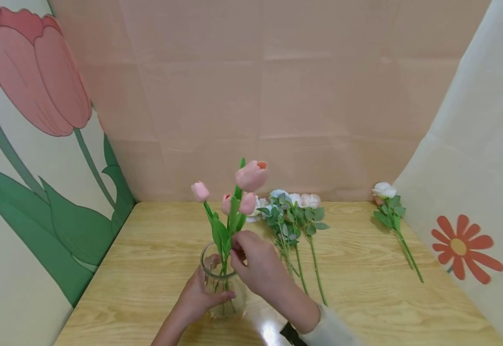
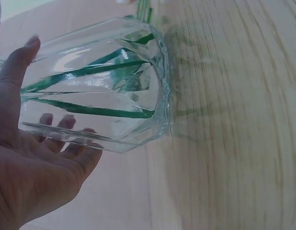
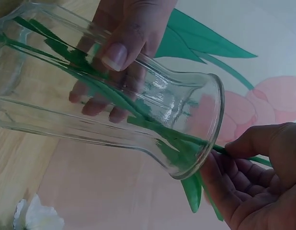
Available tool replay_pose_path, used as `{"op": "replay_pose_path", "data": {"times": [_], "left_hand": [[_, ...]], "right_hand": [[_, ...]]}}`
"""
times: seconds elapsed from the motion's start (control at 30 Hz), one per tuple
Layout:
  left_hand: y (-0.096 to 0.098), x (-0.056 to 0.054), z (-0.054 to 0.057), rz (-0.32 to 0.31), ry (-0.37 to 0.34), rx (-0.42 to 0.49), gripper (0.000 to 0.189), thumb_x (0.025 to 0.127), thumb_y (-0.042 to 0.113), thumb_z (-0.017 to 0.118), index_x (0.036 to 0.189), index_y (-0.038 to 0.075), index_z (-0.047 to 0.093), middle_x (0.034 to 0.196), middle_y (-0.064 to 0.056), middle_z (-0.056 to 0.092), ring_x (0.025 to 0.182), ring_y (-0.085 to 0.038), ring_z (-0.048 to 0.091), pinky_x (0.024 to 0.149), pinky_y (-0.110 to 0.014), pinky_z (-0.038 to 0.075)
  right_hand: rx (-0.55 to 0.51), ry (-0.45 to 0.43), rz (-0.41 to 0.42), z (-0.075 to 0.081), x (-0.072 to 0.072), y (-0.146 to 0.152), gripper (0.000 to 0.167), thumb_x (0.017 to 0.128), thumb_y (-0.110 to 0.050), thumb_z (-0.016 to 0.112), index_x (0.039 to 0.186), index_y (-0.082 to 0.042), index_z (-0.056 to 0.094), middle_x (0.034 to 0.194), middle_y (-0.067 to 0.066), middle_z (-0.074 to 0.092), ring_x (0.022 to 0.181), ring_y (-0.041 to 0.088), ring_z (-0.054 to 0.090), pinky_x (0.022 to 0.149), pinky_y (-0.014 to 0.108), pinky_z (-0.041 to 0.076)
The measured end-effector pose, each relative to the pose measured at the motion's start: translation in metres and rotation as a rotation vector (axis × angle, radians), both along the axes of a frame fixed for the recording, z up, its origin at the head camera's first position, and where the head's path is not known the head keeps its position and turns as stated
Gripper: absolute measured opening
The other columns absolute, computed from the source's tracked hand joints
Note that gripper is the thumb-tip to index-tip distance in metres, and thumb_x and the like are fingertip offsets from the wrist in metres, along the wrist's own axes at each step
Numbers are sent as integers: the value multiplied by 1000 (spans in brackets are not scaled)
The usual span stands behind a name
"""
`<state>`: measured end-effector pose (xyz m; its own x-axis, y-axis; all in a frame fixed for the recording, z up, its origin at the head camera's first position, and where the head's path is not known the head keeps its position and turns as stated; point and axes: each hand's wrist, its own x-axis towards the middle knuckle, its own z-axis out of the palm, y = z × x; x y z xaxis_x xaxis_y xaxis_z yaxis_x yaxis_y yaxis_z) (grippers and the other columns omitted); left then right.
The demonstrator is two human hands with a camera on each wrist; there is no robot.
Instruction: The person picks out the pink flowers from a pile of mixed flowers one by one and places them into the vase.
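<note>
My left hand grips a clear glass vase round its side, thumb toward me and fingers behind the glass. The vase stands upright on the table in the head view, with pink tulips rising out of it. At the mouth, my right hand pinches a green tulip stem between thumb and fingers. In the right wrist view that stem's cut end lies inside the vase's neck. Other stems reach down to the vase's base in the left wrist view.
Right of the vase, several roses with leafy stems lie on the wooden table. Another white rose lies near the right edge. Printed cloth hangs left and right, and a plain pinkish-brown backdrop closes the back.
</note>
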<state>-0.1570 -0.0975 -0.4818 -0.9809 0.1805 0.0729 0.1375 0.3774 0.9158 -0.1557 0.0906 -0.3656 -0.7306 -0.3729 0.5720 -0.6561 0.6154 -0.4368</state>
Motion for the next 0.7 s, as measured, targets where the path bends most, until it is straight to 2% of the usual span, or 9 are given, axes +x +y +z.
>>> {"op": "replay_pose_path", "data": {"times": [0.13,0.23,0.37,0.47,0.7], "left_hand": [[-1,1,-2,1,21,-25,94,74,38,91,151,19,41,149,-11,52,139,-43,44,108,-72,33],[-1,1,-3,0,40,-34,93,74,39,91,151,18,42,148,-11,53,138,-43,44,108,-70,36],[1,2,-4,9,35,-29,95,73,42,91,151,17,42,147,-12,54,137,-42,47,107,-67,38],[1,2,-4,9,17,-11,96,73,41,91,151,17,42,149,-13,52,138,-42,45,109,-67,36],[1,0,-4,14,15,-22,96,72,38,92,151,17,42,149,-13,52,137,-43,46,108,-68,37]], "right_hand": [[62,0,-4,2,0,-4,11,87,-1,72,94,-6,64,81,-2,59,67,6,55,57,15,50],[134,-25,-8,7,0,-6,8,88,-2,72,96,-3,69,81,0,61,66,7,54,56,15,48],[214,-51,-8,16,2,-5,14,87,-1,72,101,0,74,85,4,64,67,10,57,56,18,48],[217,-63,5,19,4,-3,17,87,0,71,104,0,74,89,6,67,71,12,61,59,19,51],[135,-70,41,15,5,3,18,87,1,72,105,0,73,95,8,70,77,15,68,66,18,56]]}}
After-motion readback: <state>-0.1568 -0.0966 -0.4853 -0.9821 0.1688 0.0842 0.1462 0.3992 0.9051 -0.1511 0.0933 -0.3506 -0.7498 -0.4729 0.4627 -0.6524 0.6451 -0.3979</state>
